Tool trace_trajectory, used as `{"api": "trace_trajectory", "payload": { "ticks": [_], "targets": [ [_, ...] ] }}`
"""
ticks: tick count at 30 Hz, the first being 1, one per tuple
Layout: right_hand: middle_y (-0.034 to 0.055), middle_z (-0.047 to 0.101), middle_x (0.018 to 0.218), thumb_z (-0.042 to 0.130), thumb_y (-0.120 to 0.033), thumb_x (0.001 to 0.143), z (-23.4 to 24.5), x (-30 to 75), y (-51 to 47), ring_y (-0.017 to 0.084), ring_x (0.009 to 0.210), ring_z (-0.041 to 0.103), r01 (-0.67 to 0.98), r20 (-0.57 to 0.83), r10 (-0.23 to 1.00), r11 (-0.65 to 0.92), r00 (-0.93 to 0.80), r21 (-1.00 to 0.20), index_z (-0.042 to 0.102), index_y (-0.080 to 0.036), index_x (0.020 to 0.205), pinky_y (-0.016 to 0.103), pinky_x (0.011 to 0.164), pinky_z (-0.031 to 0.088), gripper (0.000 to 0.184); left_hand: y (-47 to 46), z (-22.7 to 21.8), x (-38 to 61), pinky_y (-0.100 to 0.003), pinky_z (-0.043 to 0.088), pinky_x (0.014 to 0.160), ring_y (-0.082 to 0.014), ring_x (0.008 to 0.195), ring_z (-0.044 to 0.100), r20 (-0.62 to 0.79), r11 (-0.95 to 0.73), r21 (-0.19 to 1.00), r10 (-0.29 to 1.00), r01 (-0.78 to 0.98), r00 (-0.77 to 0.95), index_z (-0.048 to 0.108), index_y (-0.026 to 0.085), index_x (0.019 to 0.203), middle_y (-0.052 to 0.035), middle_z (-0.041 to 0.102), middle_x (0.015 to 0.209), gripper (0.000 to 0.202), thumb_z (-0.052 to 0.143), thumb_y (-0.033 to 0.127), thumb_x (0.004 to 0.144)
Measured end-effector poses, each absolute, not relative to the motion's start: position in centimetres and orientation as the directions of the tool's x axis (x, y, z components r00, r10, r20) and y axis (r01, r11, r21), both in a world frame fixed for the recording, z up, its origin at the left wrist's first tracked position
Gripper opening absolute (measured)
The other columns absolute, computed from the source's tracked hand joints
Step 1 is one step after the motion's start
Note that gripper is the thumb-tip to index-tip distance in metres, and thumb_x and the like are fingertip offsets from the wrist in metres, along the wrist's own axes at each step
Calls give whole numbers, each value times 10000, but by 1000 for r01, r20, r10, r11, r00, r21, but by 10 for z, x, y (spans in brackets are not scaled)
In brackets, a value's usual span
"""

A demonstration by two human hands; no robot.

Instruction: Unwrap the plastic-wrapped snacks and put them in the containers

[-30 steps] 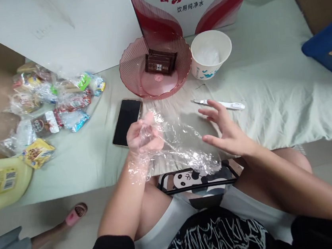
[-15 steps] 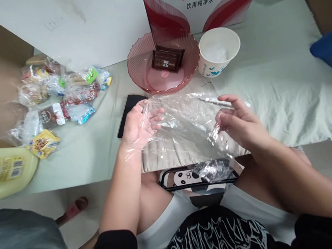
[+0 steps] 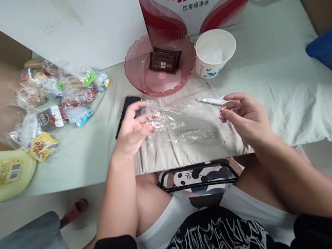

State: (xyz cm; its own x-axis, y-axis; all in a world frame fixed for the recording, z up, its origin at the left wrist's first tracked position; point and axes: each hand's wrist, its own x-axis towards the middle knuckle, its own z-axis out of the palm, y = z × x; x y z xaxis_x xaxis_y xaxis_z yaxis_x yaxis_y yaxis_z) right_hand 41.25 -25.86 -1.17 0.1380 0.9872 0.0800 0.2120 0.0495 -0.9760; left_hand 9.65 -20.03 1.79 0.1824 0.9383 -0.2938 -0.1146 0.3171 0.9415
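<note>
A sheet of clear plastic film (image 3: pixel 183 116) is stretched between my two hands above the pale green cloth. My left hand (image 3: pixel 132 130) pinches its left end, just over a black phone (image 3: pixel 126 109). My right hand (image 3: pixel 244 117) pinches the right end with curled fingers. A white tool (image 3: pixel 211 101) lies on the cloth just beyond my right hand, partly under the film. Behind the film stands a pink ribbed glass bowl (image 3: pixel 136 70) holding a brown wrapped snack (image 3: pixel 165 60).
A white paper cup (image 3: pixel 216 53) stands right of the bowl. Several wrapped snacks (image 3: pixel 52 103) lie at the left, with a yellow bottle (image 3: pixel 4 175) nearer. A red-and-white water carton (image 3: pixel 196 1) stands behind. A panda bag (image 3: pixel 197 175) sits at my knees. Another person's foot (image 3: pixel 73 209) shows lower left.
The film was wrapped over my left hand and hung down; my right hand took hold of it, and it is now off that hand and pulled flat between both.
</note>
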Motion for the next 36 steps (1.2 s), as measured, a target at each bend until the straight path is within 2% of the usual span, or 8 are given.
{"api": "trace_trajectory", "payload": {
  "ticks": [3, 7, 13, 19, 25, 30, 33, 36],
  "targets": [
    [13, 694, 887, 710, -327, 901, -8, 418, -259, 165, 774, 690, 213, 95, 983, 61, 155, -975, 692, -273, 1052, 344, 721, 602, 161, -205, 16, 93, -233, 513, 513, -134, 556, 653, -270, 266, 963, 944, 47, 191, 712, 176, 892, -21, 709, 714, 342, 900, 258, 618],
    [28, 706, 923, 762, -303, 834, -5, 431, -259, 201, 847, 689, 394, 144, 989, 147, -38, -907, 715, -296, 1201, 377, 752, 583, 370, -205, 14, 89, -238, 574, 656, -141, 688, 702, -131, 128, 988, 991, 85, 40, 745, 187, 1067, -16, 755, 791, 493, 906, 234, 604],
    [38, 589, 838, 727, -233, 868, -7, 430, -257, 212, 786, 617, 736, 433, 894, 215, 117, -643, 776, -301, 915, 411, 735, 547, 96, -203, 9, 79, -269, 570, 740, -152, 762, 664, -18, 35, 952, 998, 305, -57, 792, 194, 908, -28, 702, 824, 193, 836, 247, 729],
    [32, 696, 925, 695, -333, 924, 6, 428, -264, 247, 968, 720, 364, 439, 884, 359, 164, -859, 651, -252, 818, 495, 921, 583, 141, -198, 3, 64, -303, 599, 832, -208, 1038, 641, 299, -302, 944, 953, 136, 40, 719, 216, 644, -55, 602, 1016, 249, 920, 360, 670],
    [-72, 540, 468, 695, -671, 871, 33, 439, -281, 110, 332, 481, -156, -131, 973, -161, -188, -974, 649, -268, 874, 263, 382, 408, 406, -204, 20, 77, -192, 386, 350, -83, 373, 483, -180, 225, 945, 964, -238, 193, 547, 211, 632, 53, 517, 507, 432, 817, 530, 742],
    [38, 759, 830, 651, -771, 830, 23, 435, -256, 206, 740, 749, -204, -339, 899, -399, -276, -894, 713, -279, 982, 368, 646, 618, 519, -197, 21, 101, -177, 228, 306, -74, 300, 387, -585, 582, 811, 807, 58, 85, 563, 210, 706, 82, 456, 414, 290, 759, 415, 770],
    [108, 766, 1118, 715, -753, 789, 8, 417, -245, 239, 1030, 753, -202, -399, 838, -492, -372, -847, 695, -248, 1113, 384, 859, 648, 600, -193, 17, 115, -186, 211, 322, -76, 298, 379, -643, 592, 759, 747, 270, 170, 580, 198, 705, 58, 495, 404, 258, 731, 372, 822],
    [103, 748, 1139, 843, -596, 755, 1, 396, -248, 183, 940, 742, -22, -483, 682, -589, -550, -808, 641, -214, 1244, 300, 753, 635, 653, -190, 13, 123, -193, 248, 343, -88, 330, 443, -634, 557, 771, 717, 308, 290, 584, 195, 688, 37, 527, 427, 306, 762, 410, 814]
  ]
}}
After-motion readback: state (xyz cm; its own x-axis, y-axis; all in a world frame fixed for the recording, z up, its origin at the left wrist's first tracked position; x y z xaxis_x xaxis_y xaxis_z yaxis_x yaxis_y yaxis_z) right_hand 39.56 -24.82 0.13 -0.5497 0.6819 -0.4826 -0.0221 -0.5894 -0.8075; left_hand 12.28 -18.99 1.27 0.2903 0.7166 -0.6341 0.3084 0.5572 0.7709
